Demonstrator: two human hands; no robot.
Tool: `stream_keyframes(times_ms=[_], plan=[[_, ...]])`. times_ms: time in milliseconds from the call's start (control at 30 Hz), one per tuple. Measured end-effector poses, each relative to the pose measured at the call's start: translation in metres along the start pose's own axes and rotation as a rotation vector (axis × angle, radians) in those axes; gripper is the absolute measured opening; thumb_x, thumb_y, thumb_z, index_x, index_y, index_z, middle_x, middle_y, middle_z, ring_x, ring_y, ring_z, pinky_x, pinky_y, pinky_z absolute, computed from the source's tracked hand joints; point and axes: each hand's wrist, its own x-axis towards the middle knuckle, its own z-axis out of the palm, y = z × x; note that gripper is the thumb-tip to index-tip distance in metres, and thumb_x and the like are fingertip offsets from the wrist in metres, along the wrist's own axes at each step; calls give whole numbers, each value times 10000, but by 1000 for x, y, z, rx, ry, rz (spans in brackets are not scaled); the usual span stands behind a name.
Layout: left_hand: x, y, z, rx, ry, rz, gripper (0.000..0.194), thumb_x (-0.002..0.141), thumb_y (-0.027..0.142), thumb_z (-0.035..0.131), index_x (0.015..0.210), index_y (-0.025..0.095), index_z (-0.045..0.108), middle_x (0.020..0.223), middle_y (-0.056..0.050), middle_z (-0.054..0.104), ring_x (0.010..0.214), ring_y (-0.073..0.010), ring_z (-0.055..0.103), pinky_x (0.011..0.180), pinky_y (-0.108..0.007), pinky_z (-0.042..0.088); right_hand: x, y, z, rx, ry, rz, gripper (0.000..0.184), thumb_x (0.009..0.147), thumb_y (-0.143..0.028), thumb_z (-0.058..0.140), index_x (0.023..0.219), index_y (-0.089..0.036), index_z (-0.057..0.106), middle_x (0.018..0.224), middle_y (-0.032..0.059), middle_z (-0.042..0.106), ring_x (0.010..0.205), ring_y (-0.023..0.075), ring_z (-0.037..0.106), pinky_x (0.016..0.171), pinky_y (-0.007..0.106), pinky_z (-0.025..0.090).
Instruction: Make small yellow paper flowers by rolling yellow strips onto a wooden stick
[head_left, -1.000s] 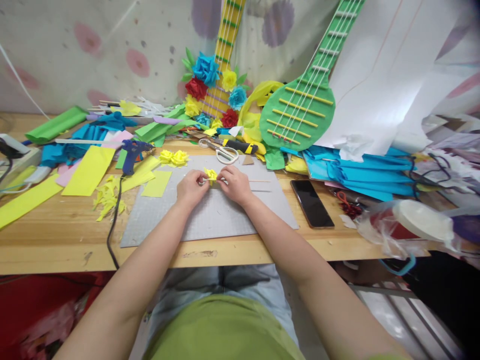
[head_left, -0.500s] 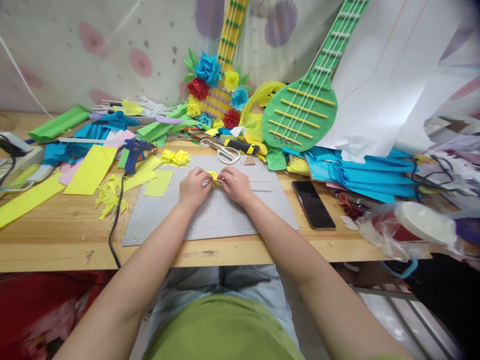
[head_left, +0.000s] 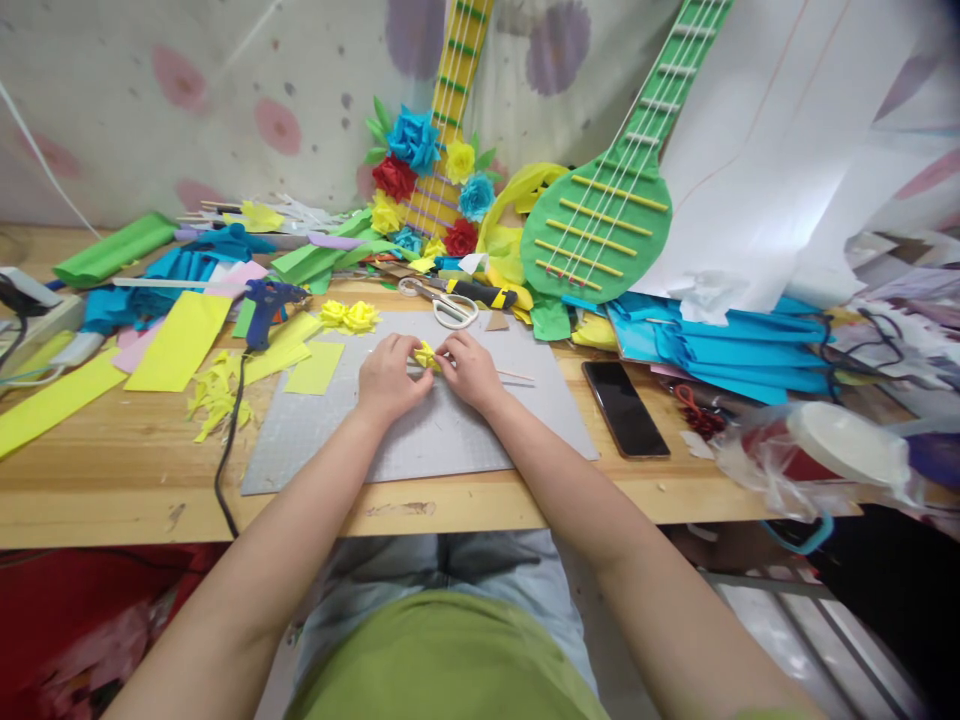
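Observation:
Between my two hands is a small yellow paper flower, over the grey cutting mat. My left hand has its fingers closed on the flower's left side. My right hand pinches its right side. A thin stick sticks out to the right from behind my right hand. Beyond my left hand lie finished-looking yellow paper flowers, and a yellow paper piece rests at the mat's left edge. White-handled scissors lie behind my hands.
A blue glue gun stands left, its black cord running over the table edge. Yellow scraps lie near it. To the right are a phone and blue crepe paper. Behind stand a green paper-covered instrument and a yellow one.
The yellow flower has been turned and shows more between my fingers. My left fingers have spread slightly, and the stick at the right has changed its angle, tilting down.

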Motion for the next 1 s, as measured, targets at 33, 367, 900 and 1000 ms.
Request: stream_keyframes(times_ms=[33,367,900,1000], plan=[[0,1,1,27,-2,4,258,680,301,575,913,199,530,906,-46,576,866,-186,523,709,-276,377,0,0,0,6,9,5,82,792,-200,483,776,-177,561,839,50,541,785,149,505,714,258,408],[-1,0,10,104,0,-97,132,775,288,468,805,207,568,825,-35,624,773,-173,561,623,-276,338,0,-2,1,31,21,34,93,797,-199,482,768,-169,565,835,50,539,779,141,503,726,247,401],[-1,7,16,50,-9,-215,177,783,309,436,845,217,574,785,-18,657,672,-147,585,589,-256,323,1,-8,4,65,49,162,100,785,-200,470,762,-175,564,841,38,539,762,133,511,717,245,409],[-1,6,17,61,1,-221,196,786,336,443,850,222,589,799,-19,665,672,-149,587,580,-259,313,1,-8,4,68,41,163,101,787,-207,473,764,-172,565,843,39,537,760,130,512,716,241,410]])
